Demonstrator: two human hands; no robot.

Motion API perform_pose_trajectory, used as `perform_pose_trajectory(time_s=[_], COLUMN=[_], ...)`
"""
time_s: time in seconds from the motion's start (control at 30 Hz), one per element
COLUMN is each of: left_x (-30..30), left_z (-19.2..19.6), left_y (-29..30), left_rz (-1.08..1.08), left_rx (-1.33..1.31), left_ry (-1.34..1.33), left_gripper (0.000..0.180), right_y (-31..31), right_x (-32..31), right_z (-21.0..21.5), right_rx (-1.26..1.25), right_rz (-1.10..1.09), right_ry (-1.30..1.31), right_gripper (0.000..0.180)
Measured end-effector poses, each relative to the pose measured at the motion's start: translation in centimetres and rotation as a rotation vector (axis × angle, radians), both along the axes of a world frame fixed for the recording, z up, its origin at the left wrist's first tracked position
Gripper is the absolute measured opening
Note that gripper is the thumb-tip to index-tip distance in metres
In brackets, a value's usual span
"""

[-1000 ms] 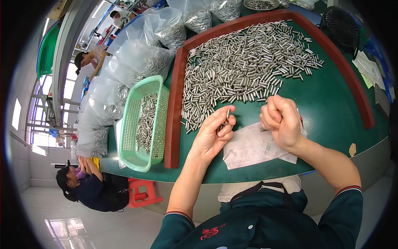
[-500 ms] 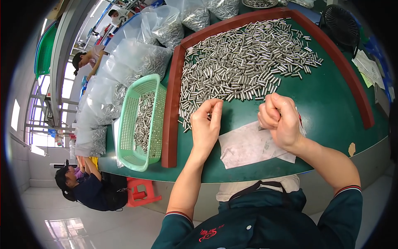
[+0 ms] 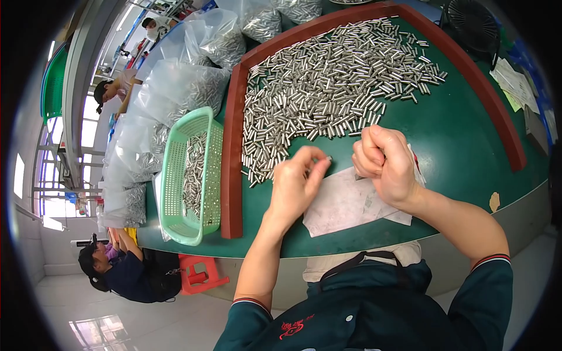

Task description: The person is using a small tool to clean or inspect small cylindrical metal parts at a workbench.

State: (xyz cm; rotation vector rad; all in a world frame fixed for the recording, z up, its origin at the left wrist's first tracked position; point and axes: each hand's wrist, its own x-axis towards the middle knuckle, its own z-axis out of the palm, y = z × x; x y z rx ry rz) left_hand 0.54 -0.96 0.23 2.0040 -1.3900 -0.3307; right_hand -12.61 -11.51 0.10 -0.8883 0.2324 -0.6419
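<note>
Left hand [image 3: 295, 187] grip pinched on small shiny metal pin [image 3: 328, 158], right hand [image 3: 383, 164] curled shut, contents hidden

- One green desk [image 3: 468, 152], with one raised red-brown border [image 3: 231, 152] along its left and far edges.
- Metal pins [image 3: 328, 88]: hundreds, too many to count, one heap toward the far left corner.
- One green plastic basket [image 3: 175, 175] off the left edge, part-filled with pins.
- Clear plastic bags [image 3: 175, 88] of pins: at least five, beyond the left edge and far corner.
- One white paper sheet [image 3: 345, 205] at the near edge.
- Two hands working: left hand [image 3: 295, 187], right hand [image 3: 386, 164].
- One red stool [image 3: 199, 275] on the floor.
- One black fan [image 3: 474, 20] at the far right corner.
- Three other people [image 3: 126, 275] left of the desk.
</note>
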Motion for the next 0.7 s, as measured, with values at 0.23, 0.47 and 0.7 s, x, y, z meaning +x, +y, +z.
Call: perform_pose_trajectory(time_s=[0.23,0.47,0.7], left_x=[-2.0,-1.7,-1.9], left_z=[-0.6,-0.9,-0.9], left_y=[0.6,0.7,0.7], left_rz=[-0.165,-0.176,-0.175], left_rx=[0.041,0.018,0.026], left_ry=[0.008,0.000,-0.003], left_gripper=[0.011,0.010,0.010], right_y=[-0.1,0.1,0.1], right_x=[-0.1,0.1,-0.1], right_z=[-0.1,-0.4,-0.3], right_rx=[0.056,0.042,0.054], right_rz=[0.008,0.008,0.024], right_ry=[-0.072,-0.062,-0.086], right_gripper=[0.039,0.038,0.038])
